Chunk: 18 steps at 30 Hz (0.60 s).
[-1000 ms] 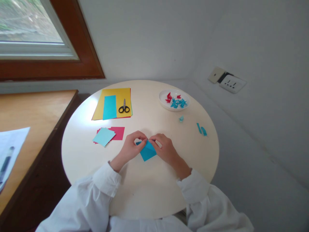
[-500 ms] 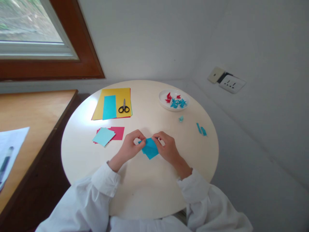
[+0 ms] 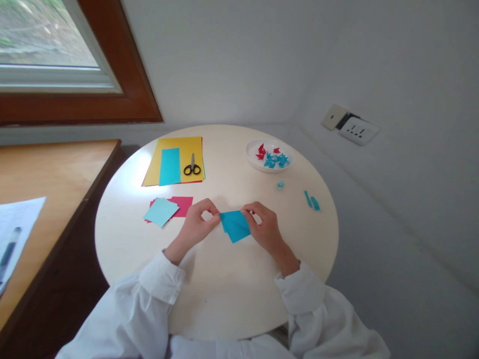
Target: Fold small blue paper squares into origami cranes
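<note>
A folded blue sheet of origami paper (image 3: 235,227) is stretched between my two hands over the near middle of the round table. My left hand (image 3: 198,222) pinches its upper left corner between thumb and forefinger. At the upper right corner, my right hand (image 3: 264,224) grips the paper the same way. The lower edge hangs in offset points, so the layers do not line up. To the left of my left hand lie a pale blue square of paper (image 3: 161,211) and pink-red paper (image 3: 183,206) partly under it.
Yellow sheets (image 3: 149,172) at the back left carry a blue strip (image 3: 170,166) and scissors (image 3: 192,167). A white plate (image 3: 250,158) holds small red and blue folded shapes. A pale blue folded piece (image 3: 280,185) and blue scraps (image 3: 315,203) lie to the right on the table (image 3: 224,299).
My hands have moved slightly apart, each still at a corner. The paper's top edge is now pulled straighter, and more of it shows between my fingers.
</note>
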{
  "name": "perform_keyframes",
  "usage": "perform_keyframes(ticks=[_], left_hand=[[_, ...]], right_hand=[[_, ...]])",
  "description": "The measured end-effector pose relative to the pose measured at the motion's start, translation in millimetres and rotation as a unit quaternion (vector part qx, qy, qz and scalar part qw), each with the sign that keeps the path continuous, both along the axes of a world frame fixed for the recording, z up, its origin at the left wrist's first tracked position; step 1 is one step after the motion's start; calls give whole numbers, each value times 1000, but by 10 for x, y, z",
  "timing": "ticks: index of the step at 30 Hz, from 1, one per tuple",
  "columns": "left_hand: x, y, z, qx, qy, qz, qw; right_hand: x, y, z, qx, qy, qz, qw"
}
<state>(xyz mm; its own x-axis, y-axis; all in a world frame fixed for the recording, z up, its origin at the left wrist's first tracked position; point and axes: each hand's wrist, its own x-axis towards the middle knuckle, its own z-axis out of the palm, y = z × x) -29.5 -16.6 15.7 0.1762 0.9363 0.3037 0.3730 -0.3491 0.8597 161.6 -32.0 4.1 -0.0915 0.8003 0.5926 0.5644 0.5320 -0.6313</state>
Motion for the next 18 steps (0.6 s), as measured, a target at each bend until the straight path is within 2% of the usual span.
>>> perform_keyframes(ticks=[3,5,7,9,11,14,18], left_hand=[[-33,34,15,-16,-42,49,998],[-21,40,29,-38,-81,58,994],[17,30,27,-66,-103,27,992],[64,12,1,-83,-93,-30,992],[95,-2,-42,-72,-65,-53,994],[100,-8,-93,-38,-26,-48,998],[83,-17,-92,34,20,-53,998]], right_hand=[[29,3,0,1,24,-29,999],[30,4,-2,4,26,-29,999],[11,3,-6,7,19,-15,1000],[-17,0,-13,8,13,-7,1000],[-38,-2,-24,6,7,-6,1000],[-54,-1,-34,12,-12,-2,1000],[-90,-6,-16,51,-109,-1,993]])
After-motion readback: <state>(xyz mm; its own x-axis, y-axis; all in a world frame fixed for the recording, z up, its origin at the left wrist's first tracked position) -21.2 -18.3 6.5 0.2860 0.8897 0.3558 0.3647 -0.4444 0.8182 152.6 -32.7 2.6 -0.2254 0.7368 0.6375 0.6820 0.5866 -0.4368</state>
